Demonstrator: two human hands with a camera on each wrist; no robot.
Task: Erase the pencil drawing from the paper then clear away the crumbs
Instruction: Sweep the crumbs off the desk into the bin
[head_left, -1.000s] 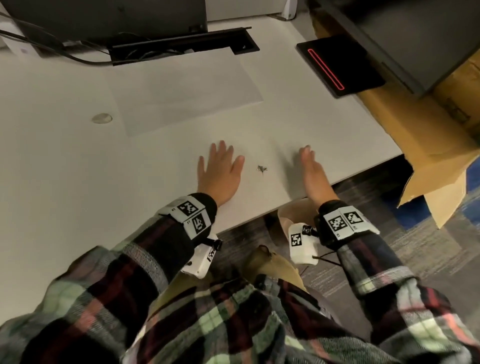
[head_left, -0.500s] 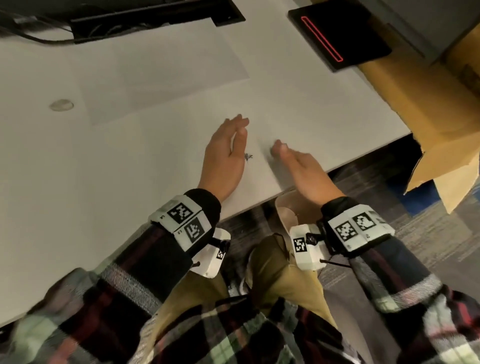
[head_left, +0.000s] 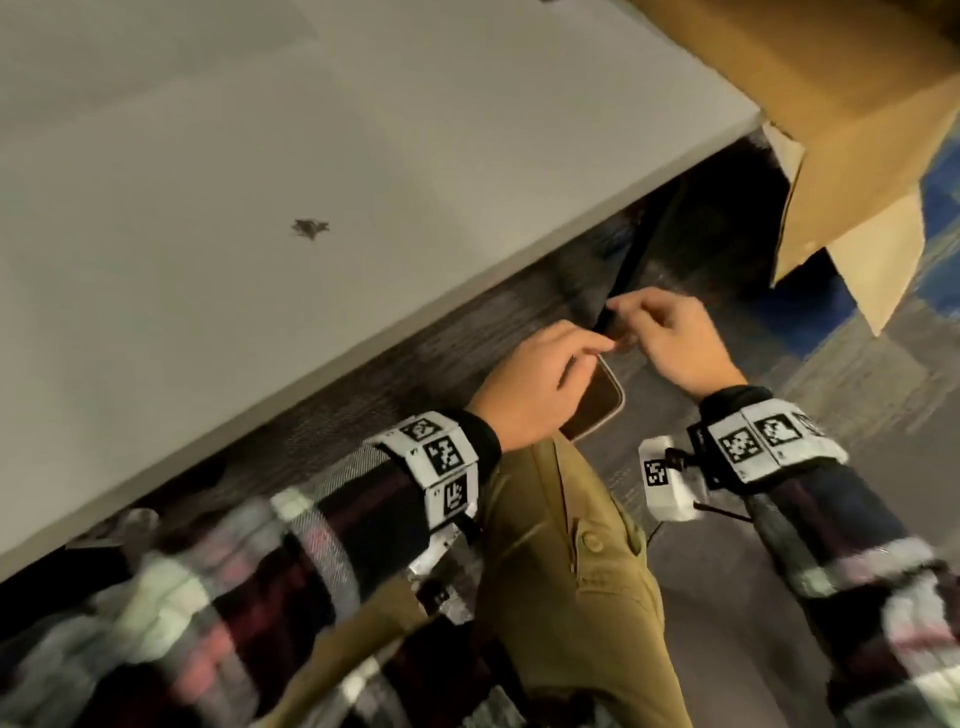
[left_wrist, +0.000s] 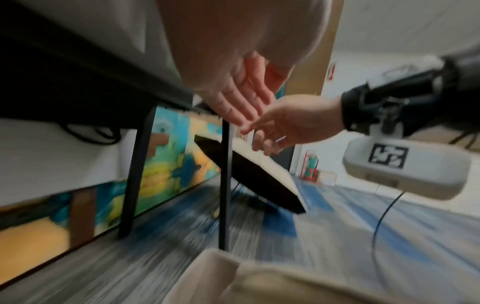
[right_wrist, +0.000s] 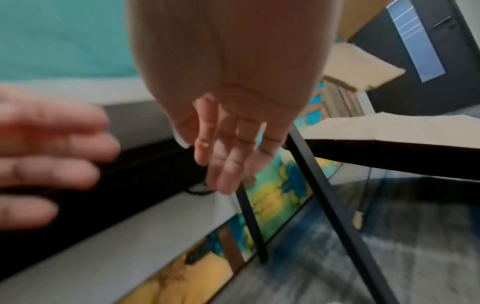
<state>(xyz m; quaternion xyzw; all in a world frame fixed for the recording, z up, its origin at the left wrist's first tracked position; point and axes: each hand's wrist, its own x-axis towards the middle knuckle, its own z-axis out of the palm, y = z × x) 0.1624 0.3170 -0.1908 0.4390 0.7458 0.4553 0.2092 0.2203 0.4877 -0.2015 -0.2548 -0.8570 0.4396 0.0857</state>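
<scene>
I see both hands off the table (head_left: 363, 130), held together over the carpet just past its near edge. The left hand (head_left: 535, 387) and right hand (head_left: 675, 343) meet at the fingertips, fingers loosely extended, not gripping anything I can make out; blur smears the contact. A small dark clump of crumbs (head_left: 310, 228) lies on the table, well apart from the hands. The paper is cut off or indistinguishable at the top edge. A cardboard box (head_left: 810, 104) stands right of the table.
</scene>
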